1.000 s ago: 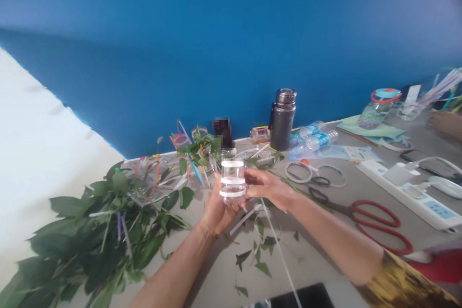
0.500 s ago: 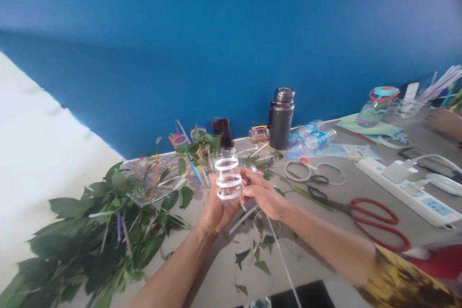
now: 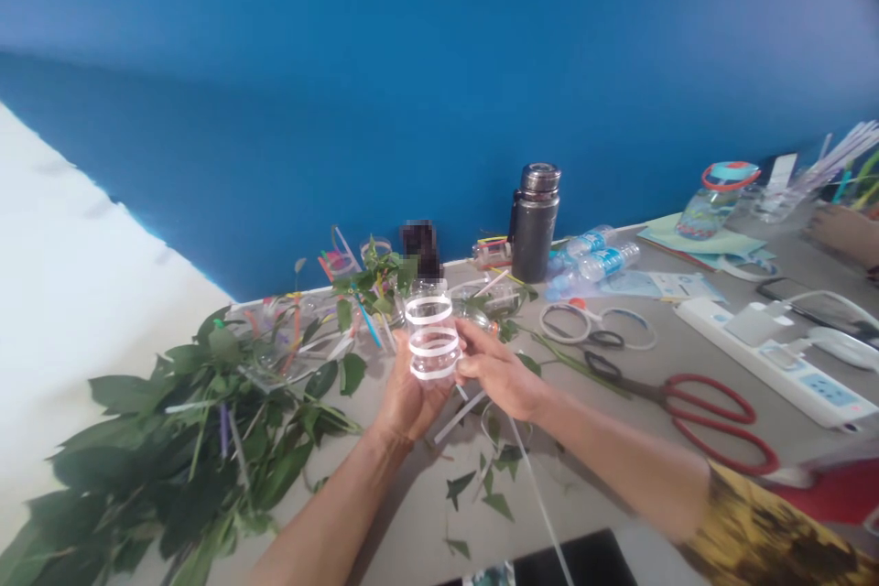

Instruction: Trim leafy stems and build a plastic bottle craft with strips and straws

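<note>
A clear plastic jar (image 3: 431,335) ringed by three turns of white strip is held up above the grey table (image 3: 604,439). My left hand (image 3: 405,399) cups it from below and behind, fingers wrapped round it. My right hand (image 3: 500,369) pinches the white strip (image 3: 528,485) against the jar's lower right side; the strip's loose end trails down toward the table's near edge.
A heap of leafy green branches (image 3: 199,439) lies at the left, cut leaves under my hands. Red-handled scissors (image 3: 693,412), tape rings (image 3: 569,322), a dark flask (image 3: 536,222), water bottles (image 3: 597,258) and a white power strip (image 3: 783,364) sit to the right. Another person's hand (image 3: 848,233) is at far right.
The jar turned in my hands and the white strip gained a turn, from two bands to three. My right hand slid a little lower along the jar's side.
</note>
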`<state>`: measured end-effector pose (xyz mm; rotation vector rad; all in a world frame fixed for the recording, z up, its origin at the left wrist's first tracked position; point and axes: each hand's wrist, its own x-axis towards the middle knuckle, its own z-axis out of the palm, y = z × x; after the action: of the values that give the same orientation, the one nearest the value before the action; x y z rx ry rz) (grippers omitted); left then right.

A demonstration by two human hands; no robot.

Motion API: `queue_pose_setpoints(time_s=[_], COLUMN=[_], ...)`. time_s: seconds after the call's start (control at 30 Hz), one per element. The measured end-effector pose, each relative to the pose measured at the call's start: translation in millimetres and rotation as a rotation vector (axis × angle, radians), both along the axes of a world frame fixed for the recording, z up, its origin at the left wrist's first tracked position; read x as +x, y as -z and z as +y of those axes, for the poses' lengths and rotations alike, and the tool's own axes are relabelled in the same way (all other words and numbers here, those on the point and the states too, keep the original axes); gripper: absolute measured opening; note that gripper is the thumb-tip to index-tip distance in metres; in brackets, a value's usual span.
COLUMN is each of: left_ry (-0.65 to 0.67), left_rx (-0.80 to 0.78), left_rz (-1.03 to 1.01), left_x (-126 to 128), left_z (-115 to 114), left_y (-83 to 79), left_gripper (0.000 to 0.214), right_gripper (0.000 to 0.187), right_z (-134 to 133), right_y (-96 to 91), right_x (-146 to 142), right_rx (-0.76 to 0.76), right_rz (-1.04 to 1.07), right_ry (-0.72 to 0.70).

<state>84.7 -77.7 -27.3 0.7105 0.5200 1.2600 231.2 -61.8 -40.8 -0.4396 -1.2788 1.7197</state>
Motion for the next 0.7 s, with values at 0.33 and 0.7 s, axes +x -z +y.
queue_pose_setpoints(time_s=[0.33,0.7], left_ry=[0.012,0.043], left_rx=[-0.045,0.020], left_rz=[-0.034,0.054], left_x=[-1.0,-3.8], left_z=[-1.3,2.9], left_y=[0.6,5.6], left_gripper=[0.057,0.066], right_gripper=[0.051,0.044], right_z=[-0.3,-0.4], right_y=[-1.2,0.0], right_x=[3.9,1.7], right_rx=[0.014,0.022], right_rz=[0.006,0.038], right_ry=[-0.034,-0.010])
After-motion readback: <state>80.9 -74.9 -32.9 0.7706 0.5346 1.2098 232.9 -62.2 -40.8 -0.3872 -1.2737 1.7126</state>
